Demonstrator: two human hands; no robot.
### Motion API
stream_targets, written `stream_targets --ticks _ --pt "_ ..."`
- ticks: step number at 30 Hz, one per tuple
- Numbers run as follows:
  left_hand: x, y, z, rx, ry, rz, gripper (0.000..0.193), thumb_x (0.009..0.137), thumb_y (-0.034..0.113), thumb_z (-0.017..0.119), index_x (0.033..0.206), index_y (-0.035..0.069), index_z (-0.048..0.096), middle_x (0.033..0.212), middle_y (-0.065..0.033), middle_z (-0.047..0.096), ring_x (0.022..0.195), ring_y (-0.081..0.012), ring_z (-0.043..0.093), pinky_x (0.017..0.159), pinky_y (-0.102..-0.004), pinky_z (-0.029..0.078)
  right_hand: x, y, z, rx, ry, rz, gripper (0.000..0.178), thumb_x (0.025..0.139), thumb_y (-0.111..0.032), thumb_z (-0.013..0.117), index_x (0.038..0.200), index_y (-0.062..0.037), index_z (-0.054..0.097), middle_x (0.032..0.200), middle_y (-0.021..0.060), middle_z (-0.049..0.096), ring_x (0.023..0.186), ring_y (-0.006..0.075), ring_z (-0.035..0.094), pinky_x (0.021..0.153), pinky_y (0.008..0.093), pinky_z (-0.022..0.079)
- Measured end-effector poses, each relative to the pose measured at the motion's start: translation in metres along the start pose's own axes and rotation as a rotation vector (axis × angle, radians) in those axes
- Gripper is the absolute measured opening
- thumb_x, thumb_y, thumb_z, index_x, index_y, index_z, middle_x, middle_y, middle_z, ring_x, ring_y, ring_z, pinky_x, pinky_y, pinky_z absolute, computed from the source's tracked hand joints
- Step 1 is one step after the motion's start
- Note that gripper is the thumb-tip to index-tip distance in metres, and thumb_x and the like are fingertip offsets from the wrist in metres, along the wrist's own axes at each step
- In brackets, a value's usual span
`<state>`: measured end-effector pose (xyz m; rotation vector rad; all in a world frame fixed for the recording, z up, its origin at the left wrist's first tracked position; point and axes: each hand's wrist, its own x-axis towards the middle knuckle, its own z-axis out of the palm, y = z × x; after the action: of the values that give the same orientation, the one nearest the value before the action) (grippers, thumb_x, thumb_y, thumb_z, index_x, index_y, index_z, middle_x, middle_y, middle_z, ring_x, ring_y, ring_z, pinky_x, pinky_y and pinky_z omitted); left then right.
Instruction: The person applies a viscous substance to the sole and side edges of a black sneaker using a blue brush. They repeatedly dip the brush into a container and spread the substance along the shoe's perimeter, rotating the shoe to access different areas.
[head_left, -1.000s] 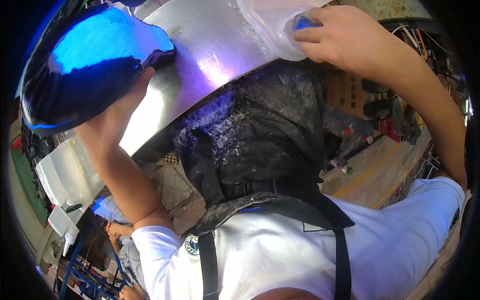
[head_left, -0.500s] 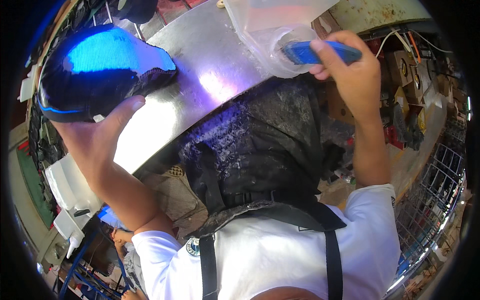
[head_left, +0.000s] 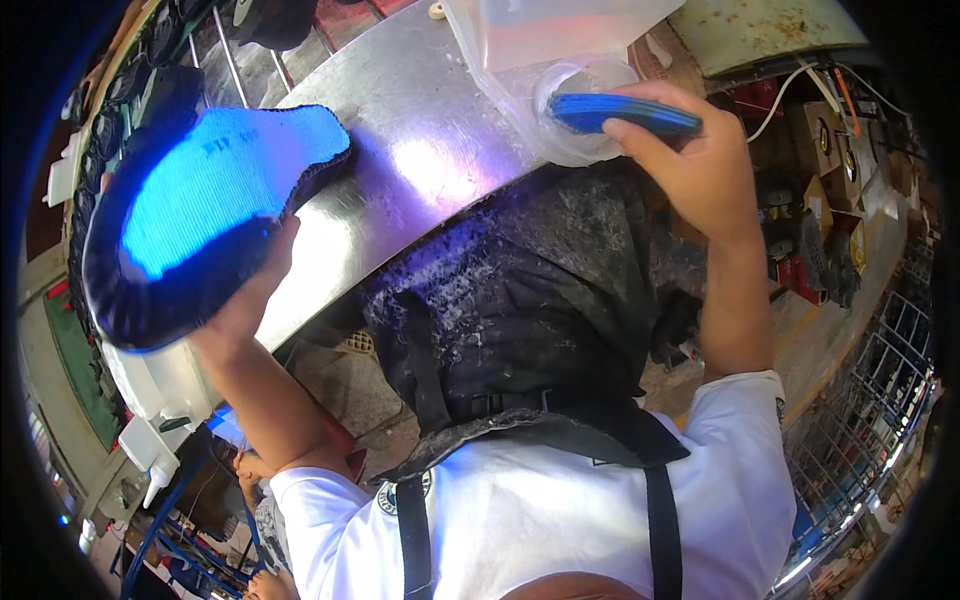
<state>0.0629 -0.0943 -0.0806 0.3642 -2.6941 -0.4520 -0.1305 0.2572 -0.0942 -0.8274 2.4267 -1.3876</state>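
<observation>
My left hand (head_left: 248,290) grips a black shoe upper (head_left: 215,190) from beneath, its ribbed sole side turned up and lit bright blue. Most of those fingers are behind the shoe. My right hand (head_left: 695,155) is closed round a blue brush (head_left: 625,113). The brush's far end is over a small translucent cup (head_left: 590,72) at the edge of the metal worktop. Whether its bristles touch the inside of the cup I cannot tell.
The curved metal worktop (head_left: 385,85) stretches between my hands, with a translucent plastic bin (head_left: 560,30) behind the cup. More dark shoes (head_left: 270,22) rest on a rack at the far left. A white squeeze bottle (head_left: 158,475) is at lower left, and a wire basket (head_left: 865,400) at right.
The shoe has tilted in my left hand, so its blue-lit underside now faces up more fully, and its toe has dropped nearer. The brush has shifted slightly left over the cup.
</observation>
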Motion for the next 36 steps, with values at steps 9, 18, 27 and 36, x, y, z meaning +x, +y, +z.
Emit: stream_targets --ticks 9,18,27,36 --pt "-0.062 0.023 0.036 -1.129 0.131 -0.214 0.076 0.096 0.061 0.031 0.143 0.001 0.044 0.149 -0.0207 0.042 0.139 -0.0338 0.038 0.119 -0.0479 0.023 -0.015 0.012 -0.016 0.860 0.237 0.541 0.016 0.087 -0.010 0.071 0.096 0.0027 0.066 0.079 0.0083 0.067 0.061 0.0139 0.062 0.050 0.0246 0.046" --pt "-0.097 -0.003 0.049 -0.128 0.236 0.651 0.045 0.096 0.026 0.047 0.135 0.009 0.032 0.127 -0.0302 0.054 0.105 -0.0484 0.061 0.091 -0.0594 0.045 -0.077 -0.010 0.112 1.515 -0.052 0.558 0.032 0.089 -0.014 0.064 0.113 0.0074 0.061 0.092 0.0220 0.068 0.069 0.0286 0.068 0.058 0.0391 0.057" --pt "-0.108 0.013 0.056 -0.095 0.282 0.533 0.073 0.085 0.022 0.070 0.137 0.014 0.021 0.128 -0.0228 0.053 0.101 -0.0456 0.063 0.086 -0.0568 0.048 -0.060 -0.036 0.150 1.100 -0.219 0.149 0.033 0.097 -0.009 0.059 0.126 0.0085 0.056 0.116 0.0206 0.067 0.100 0.0288 0.070 0.092 0.0369 0.055" --pt "-0.103 0.011 0.063 -0.154 0.360 0.555 0.073 0.083 0.017 0.073 0.139 0.013 0.027 0.125 -0.0198 0.055 0.101 -0.0437 0.063 0.089 -0.0540 0.046 -0.036 -0.025 0.111 1.033 -0.381 -0.039 0.031 0.084 0.000 0.070 0.113 0.0098 0.063 0.095 0.0188 0.070 0.078 0.0217 0.070 0.068 0.0303 0.057"
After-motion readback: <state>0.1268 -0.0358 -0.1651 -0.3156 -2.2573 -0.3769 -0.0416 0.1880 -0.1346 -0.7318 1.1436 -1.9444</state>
